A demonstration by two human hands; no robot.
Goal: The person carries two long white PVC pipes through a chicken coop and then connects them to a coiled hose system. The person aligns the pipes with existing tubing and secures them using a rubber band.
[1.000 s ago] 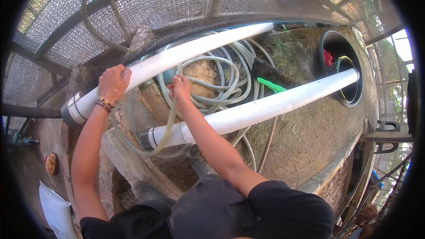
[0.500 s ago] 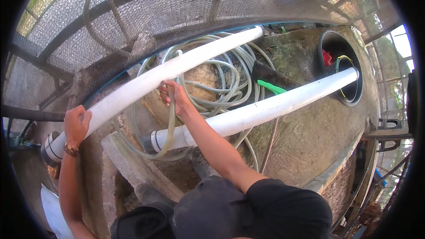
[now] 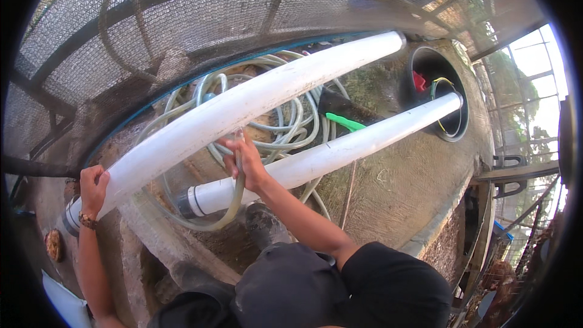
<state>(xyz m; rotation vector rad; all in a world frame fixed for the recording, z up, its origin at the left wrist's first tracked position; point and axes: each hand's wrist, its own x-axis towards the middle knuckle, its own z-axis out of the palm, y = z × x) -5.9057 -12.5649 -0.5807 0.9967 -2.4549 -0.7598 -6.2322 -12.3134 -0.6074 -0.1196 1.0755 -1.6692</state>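
Observation:
My left hand (image 3: 92, 186) grips the near end of a long white pipe (image 3: 255, 94) that runs diagonally up to the right. Just under this pipe, my right hand (image 3: 246, 161) is closed on a thin pale-green hose (image 3: 234, 203), which loops down in front of a second white pipe (image 3: 358, 143). The second pipe lies lower and parallel; its grey-collared near end (image 3: 188, 201) points at me and its far end rests in a round black opening (image 3: 452, 130). More hose lies coiled (image 3: 291, 118) between and behind the pipes.
A curved mesh fence (image 3: 200, 18) on metal bars closes the far side. A green-handled tool (image 3: 345, 123) lies by the coils, and something red (image 3: 419, 79) sits inside the black opening. The ground is rough concrete (image 3: 401, 194) with an edge at right. A white bag (image 3: 64, 300) sits at lower left.
My left hand has slid down the upper pipe from mid-length to its near end. My right hand has dropped slightly and now holds the hose loop under that pipe.

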